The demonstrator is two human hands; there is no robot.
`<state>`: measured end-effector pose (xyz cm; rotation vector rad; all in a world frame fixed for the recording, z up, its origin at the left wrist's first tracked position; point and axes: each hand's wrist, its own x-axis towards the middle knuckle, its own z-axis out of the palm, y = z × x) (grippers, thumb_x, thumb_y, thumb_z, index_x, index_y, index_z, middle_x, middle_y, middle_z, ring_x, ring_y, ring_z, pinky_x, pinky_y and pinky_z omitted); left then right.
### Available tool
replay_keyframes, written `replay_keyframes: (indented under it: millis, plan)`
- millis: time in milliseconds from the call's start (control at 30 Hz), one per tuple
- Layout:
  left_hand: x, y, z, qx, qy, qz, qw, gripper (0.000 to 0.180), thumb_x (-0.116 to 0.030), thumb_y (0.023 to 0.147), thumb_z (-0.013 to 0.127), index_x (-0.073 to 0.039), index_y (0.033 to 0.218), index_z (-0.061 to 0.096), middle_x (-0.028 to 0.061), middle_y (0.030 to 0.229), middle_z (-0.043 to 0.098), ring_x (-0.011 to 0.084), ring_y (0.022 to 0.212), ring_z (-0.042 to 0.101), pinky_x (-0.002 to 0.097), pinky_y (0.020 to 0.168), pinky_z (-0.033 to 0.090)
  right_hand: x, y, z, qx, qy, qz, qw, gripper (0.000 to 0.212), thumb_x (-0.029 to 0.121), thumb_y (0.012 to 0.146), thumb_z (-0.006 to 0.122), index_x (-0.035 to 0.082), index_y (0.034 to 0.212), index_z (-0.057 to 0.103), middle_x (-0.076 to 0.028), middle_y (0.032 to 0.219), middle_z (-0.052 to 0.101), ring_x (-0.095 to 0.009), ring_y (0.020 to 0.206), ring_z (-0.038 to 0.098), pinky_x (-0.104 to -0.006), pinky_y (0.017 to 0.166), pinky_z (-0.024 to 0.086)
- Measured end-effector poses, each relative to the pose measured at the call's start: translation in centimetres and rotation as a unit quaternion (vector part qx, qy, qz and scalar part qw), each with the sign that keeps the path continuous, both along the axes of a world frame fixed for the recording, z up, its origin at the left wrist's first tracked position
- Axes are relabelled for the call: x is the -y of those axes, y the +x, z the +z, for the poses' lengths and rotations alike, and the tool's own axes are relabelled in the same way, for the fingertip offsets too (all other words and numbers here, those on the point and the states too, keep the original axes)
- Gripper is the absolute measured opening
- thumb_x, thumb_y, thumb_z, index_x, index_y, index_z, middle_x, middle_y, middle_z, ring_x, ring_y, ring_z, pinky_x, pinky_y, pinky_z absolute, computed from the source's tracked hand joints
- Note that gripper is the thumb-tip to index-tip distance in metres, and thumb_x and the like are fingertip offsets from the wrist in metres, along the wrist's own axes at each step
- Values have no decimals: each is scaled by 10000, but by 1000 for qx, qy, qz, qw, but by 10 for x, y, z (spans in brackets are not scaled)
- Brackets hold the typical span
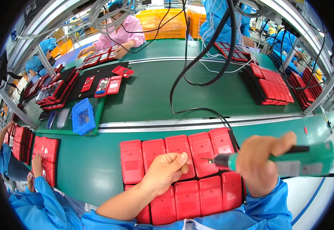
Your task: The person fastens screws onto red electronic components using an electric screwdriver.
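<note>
My right hand [257, 163] is wrapped round a green electric screwdriver [322, 156] with a black nose. The tool lies nearly level, its thin bit pointing left toward my left hand [164, 172]. The fingers of my left hand are curled closed, thumb against the forefinger; what they may hold is hidden. Bit and left fingertips are a short way apart. Under both hands, red plastic casings [131, 161] lie in two rows, back side up, with small holes near their corners. My left forearm covers part of the nearer row.
A green conveyor [144, 99] crosses behind the bench. A blue bin of screws [83, 117] stands left of centre. Red casings are stacked at the right [272, 86] and left [55, 92]. A black cable [174, 86] hangs down ahead. Co-workers handle casings at the left and far side.
</note>
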<state>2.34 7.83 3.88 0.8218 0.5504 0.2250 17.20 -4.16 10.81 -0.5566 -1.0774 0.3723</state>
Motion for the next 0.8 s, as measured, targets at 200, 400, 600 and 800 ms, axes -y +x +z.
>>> replay_keyframes:
  millis: [200, 400, 600, 800]
  plan:
    - [0, -2, 3, 11, -50, -7, 999, 245, -269, 858, 511, -35, 793, 542, -7, 627, 471, 39, 460, 275, 172, 414, 223, -7, -6, 9, 125, 51, 76, 988, 327, 19, 765, 559, 93, 968, 314, -53, 551, 479, -181, 424, 483, -353, 434, 460]
    - [-3, -4, -1, 15, -79, -16, 997, 242, -274, 860, 508, -44, 791, 533, -19, 616, 461, 35, 448, 270, 170, 404, 218, -14, -10, 4, 129, 70, 81, 986, 329, 1, 760, 549, 82, 967, 307, -60, 555, 481, -179, 424, 484, -350, 435, 469]
    - [0, -3, -7, 13, -93, 0, 996, 253, -279, 858, 512, -40, 776, 520, -27, 585, 437, 31, 427, 256, 168, 389, 212, -22, -26, 1, 114, 93, 0, 989, 311, 180, 776, 613, 109, 898, 336, 16, 464, 452, -108, 322, 447, -236, 315, 420]
    - [-1, 0, -2, 5, -81, -16, 997, 272, -304, 853, 518, -57, 739, 506, -39, 547, 391, 33, 419, 237, 185, 386, 199, -25, -31, 2, 122, 120, -6, 985, 304, 165, 777, 606, 92, 874, 327, 9, 468, 470, -104, 308, 453, -221, 299, 420]
